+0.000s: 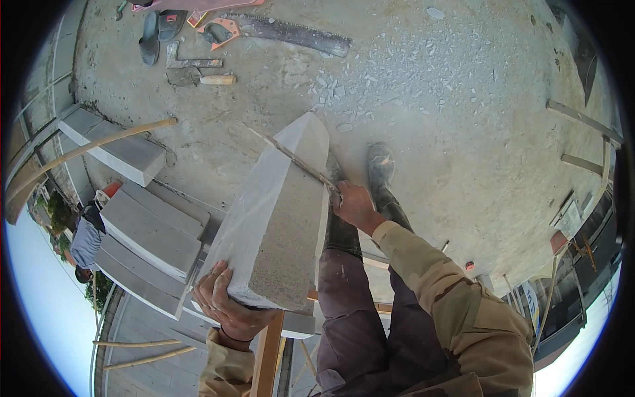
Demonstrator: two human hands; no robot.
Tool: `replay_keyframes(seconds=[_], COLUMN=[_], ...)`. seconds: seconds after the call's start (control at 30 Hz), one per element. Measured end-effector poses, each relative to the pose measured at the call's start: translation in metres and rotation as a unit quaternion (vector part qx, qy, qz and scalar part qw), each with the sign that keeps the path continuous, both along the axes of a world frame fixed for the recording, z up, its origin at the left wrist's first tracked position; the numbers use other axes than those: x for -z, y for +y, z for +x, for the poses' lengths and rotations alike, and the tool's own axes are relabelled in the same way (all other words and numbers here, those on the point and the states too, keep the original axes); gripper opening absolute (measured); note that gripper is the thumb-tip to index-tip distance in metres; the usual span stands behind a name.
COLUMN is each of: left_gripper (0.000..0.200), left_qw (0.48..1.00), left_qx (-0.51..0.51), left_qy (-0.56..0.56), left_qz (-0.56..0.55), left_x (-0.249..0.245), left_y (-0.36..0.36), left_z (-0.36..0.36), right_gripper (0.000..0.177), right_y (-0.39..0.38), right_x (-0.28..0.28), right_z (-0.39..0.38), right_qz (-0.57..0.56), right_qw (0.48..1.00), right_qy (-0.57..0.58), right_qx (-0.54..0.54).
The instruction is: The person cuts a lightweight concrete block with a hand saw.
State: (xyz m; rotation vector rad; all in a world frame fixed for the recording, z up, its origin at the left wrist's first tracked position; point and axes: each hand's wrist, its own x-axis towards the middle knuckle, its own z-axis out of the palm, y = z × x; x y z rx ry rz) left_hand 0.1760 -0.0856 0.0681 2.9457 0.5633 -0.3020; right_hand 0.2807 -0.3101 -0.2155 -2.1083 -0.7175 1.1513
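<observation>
A long pale grey block (pixel 264 218) lies in front of me, its far end pointing away. My left hand (pixel 228 306) rests on the block's near left corner, fingers spread over its edge. My right hand (pixel 355 205) is closed round the near end of a thin, dusty strip-like tool (pixel 291 155), which lies slanted across the top of the block near its far end. The exact kind of tool cannot be made out. Below the block's near end, a wooden post (pixel 268 354) stands close to my left wrist.
A saw (pixel 284 32), a trowel-like tool (pixel 192 65) and sandals (pixel 149 38) lie on the concrete floor. White chips (pixel 397 76) are scattered ahead. More blocks (pixel 152 228) are stacked at left, with a person (pixel 87 241) beyond. My boots (pixel 381 165) stand right of the block.
</observation>
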Motion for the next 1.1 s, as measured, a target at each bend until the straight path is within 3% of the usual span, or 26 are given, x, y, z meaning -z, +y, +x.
replay_keyframes(seconds=[0.1,0.2,0.3,0.37,0.4,0.47,0.53,0.6,0.7,0.77,0.8,0.87,1.0,1.07,1.1], left_gripper=[0.106,0.105,0.115,0.116,0.117,0.118,0.119,0.121,0.120,0.117,0.115,0.113,0.110,0.111,0.111], left_qw=[1.000,1.000,0.998,0.998,0.998,0.998,0.998,0.998,0.997,0.996,0.996,0.996,0.997,0.994,0.993], left_qx=[-0.002,-0.003,0.011,0.010,0.008,0.009,0.010,-0.007,-0.042,-0.043,-0.034,-0.030,-0.026,-0.055,-0.058], left_qy=[0.016,0.029,0.066,0.063,0.056,0.058,0.057,0.054,0.036,0.020,0.007,-0.002,-0.018,-0.010,-0.009], left_qz=[0.001,0.004,-0.011,-0.019,-0.023,-0.021,-0.023,-0.032,-0.062,-0.073,-0.084,-0.086,-0.074,-0.095,-0.100], left_x=[-0.002,-0.006,-0.011,-0.009,-0.009,-0.008,-0.008,-0.008,-0.008,-0.003,-0.002,0.000,0.008,0.011,0.013], left_y=[0.003,0.003,0.001,0.001,0.001,0.003,0.009,0.020,0.051,0.075,0.085,0.100,0.127,0.135,0.137], left_z=[0.004,0.009,0.009,0.009,0.010,0.009,0.013,0.021,0.038,0.038,0.040,0.050,0.061,0.063,0.062], right_gripper=[0.021,0.021,0.021,0.024,0.024,0.029,0.030,0.032,0.032,0.033,0.033,0.032,0.034,0.035,0.035], right_y=[0.008,-0.001,0.003,-0.005,-0.005,0.010,0.015,0.019,0.022,0.015,0.012,0.012,0.024,0.024,0.015], right_x=[0.026,0.001,-0.015,-0.006,0.011,0.061,0.075,0.064,0.028,0.027,0.042,0.086,0.083,0.047,0.058], right_z=[0.007,0.022,0.021,0.006,0.000,0.005,0.017,0.028,0.038,0.023,0.015,0.014,0.029,0.033,0.024], right_qz=[0.014,-0.021,-0.073,-0.021,-0.022,-0.161,-0.162,-0.159,-0.114,0.026,0.027,-0.194,-0.150,-0.023,-0.027], right_qw=[1.000,0.999,0.993,0.999,0.999,0.981,0.984,0.987,0.989,0.995,0.995,0.981,0.989,0.999,0.999], right_qy=[0.003,-0.006,0.094,0.023,0.028,0.092,0.052,0.010,0.085,0.021,0.020,0.005,0.002,0.023,0.023], right_qx=[0.008,-0.023,-0.008,-0.022,-0.022,0.058,0.046,0.025,0.034,0.095,0.094,0.008,0.004,0.006,0.004])
